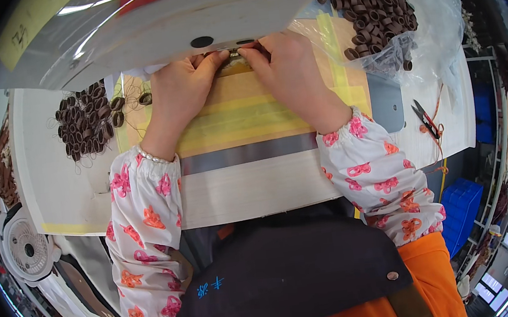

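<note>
Hands [181,89] [288,68] at yellow-labelled machine [208,18], blue writing [203,289] on apron [291,272]

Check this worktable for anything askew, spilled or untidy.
Just mild untidiness: the thin orange cord lies bunched beside the scissors and trails over the near right edge of the white worktable, while the brown loops sit grouped on the left.

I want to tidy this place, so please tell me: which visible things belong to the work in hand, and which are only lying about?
Likely in the job:
left hand and right hand, at the white machine
threaded brown loops, left
brown loops at the plastic bag, right

Probably just lying about:
scissors
white fan
blue crate
</note>
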Demonstrator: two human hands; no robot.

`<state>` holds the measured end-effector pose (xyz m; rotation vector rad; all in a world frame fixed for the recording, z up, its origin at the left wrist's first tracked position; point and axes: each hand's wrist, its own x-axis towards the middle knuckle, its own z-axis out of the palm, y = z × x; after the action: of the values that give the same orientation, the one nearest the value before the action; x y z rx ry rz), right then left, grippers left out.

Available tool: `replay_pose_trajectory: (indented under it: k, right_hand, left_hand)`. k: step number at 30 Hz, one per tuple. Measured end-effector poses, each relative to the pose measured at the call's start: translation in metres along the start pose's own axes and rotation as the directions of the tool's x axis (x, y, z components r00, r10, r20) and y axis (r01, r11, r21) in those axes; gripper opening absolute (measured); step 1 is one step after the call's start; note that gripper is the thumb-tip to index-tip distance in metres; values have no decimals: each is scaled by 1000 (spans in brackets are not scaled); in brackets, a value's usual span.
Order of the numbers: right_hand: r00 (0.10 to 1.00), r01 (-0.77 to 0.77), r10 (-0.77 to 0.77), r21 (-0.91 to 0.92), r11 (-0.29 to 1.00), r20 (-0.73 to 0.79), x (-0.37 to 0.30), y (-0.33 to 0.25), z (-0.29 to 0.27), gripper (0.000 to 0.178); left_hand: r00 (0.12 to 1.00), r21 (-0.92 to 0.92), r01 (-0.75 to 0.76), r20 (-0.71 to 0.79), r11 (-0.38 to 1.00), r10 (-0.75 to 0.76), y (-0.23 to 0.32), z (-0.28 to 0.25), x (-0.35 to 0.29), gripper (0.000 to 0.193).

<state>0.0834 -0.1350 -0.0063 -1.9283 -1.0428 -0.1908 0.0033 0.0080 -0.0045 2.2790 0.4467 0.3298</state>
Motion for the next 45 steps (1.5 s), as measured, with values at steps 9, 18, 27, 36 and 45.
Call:
replay_pose_trajectory:
  k: [9, 18, 27, 36, 45]
  right_hand:
    - [991, -85, 91, -64, 994, 98, 5, -2, -6, 11]
    - [989, -55, 64, -67, 996, 134, 13, 3, 0, 12]
    - [991, -52, 62, -87, 995, 118, 10, 3, 1, 13]
    - [992, -83, 92, -104, 991, 87, 3, 8, 0, 15]
    - [982, -148, 80, -439, 886, -171, -38, 26, -123, 16]
  left_hand:
    - [995, -23, -78, -60, 997, 76, -1, 3, -1, 37]
    - [997, 68, 74, 21, 995, -76, -3, -4, 0, 25]
    - [998, 51, 68, -5, 996, -68, -3, -4, -3, 28]
    - [1000, 78, 7, 13, 997, -8, 9, -2, 2, 27]
    - [943, 131, -326, -18, 936, 331, 11, -5, -30, 23]
